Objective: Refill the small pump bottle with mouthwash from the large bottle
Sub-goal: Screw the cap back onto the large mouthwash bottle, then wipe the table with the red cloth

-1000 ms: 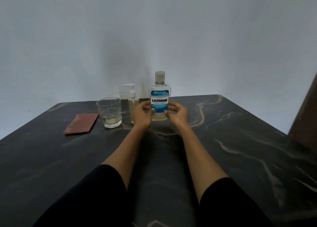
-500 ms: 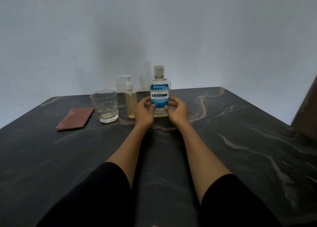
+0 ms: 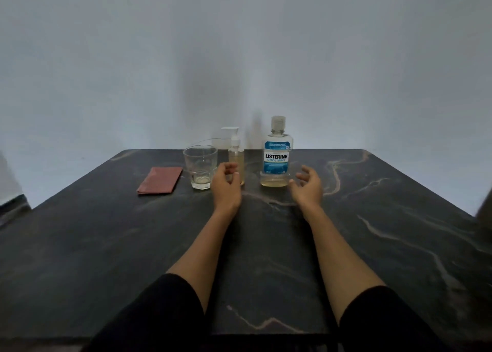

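While nothing is held by either hand, the Listerine bottle (image 3: 277, 152) is left standing upright on the dark marbled counter (image 3: 372, 232), toward its far edge. The left hand (image 3: 225, 183) and the right hand (image 3: 308, 186) are kept just to the near side of it, fingers loosely curled and apart from its walls, probably so that the cap can be reached. Its grey cap is seen in place; a blue and white label covers the middle, and only a shallow layer of pale yellowish liquid shows at the base. Just left of it the small pump bottle (image 3: 236, 156) is set, pump fitted, amber liquid inside. Farther left a drinking glass (image 3: 200, 166) and a reddish folded cloth (image 3: 160, 180) are placed.
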